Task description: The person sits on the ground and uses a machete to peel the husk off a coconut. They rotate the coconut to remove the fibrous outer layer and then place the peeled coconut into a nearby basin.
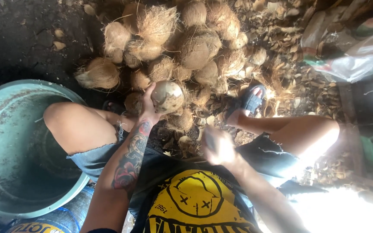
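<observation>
My left hand (148, 107) grips a pale, mostly husked coconut (168, 96) and holds it out in front of me, above my feet. My right hand (218, 146) is blurred, closed around a dark handle or blade whose shape I cannot make out, near my right knee. A pile of several brown, fibrous coconuts (182, 41) lies on the ground just beyond the held one.
A large pale green tub (5, 129) stands at my left, beside my left knee. Husk scraps (290, 51) litter the ground at the right. Plastic sacks (350, 47) lie at the upper right. My sandalled foot (250, 100) rests by the pile.
</observation>
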